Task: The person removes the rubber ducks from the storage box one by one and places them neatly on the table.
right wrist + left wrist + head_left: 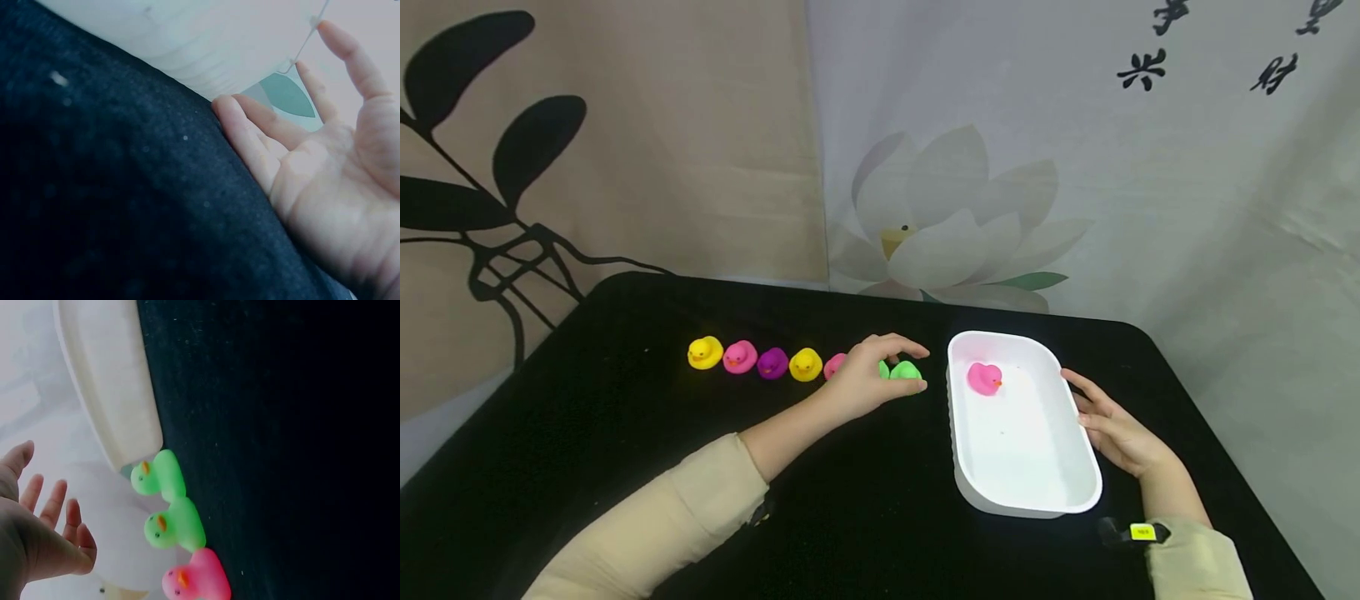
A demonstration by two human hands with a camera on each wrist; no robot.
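My left hand point(865, 379) hovers over the right end of a row of toy ducks, thumb and fingers apart around nothing. Just beyond its fingers sits a green duck point(906, 372), with another green duck point(180, 525) beside it, partly hidden by the hand in the head view. A pink duck point(203, 578) follows in the row. My right hand point(1116, 433) touches the right side of a white plastic tub point(1022, 467) with its fingertips, fingers extended. Inside the tub, near its far left, lies one pink duck point(983, 379).
Leftward the row continues with a yellow duck point(806, 365), a purple duck point(772, 363), a pink duck point(741, 357) and another yellow duck point(705, 353). Everything stands on a black-covered table point(865, 517). Behind its far edge hangs a printed curtain point(737, 167).
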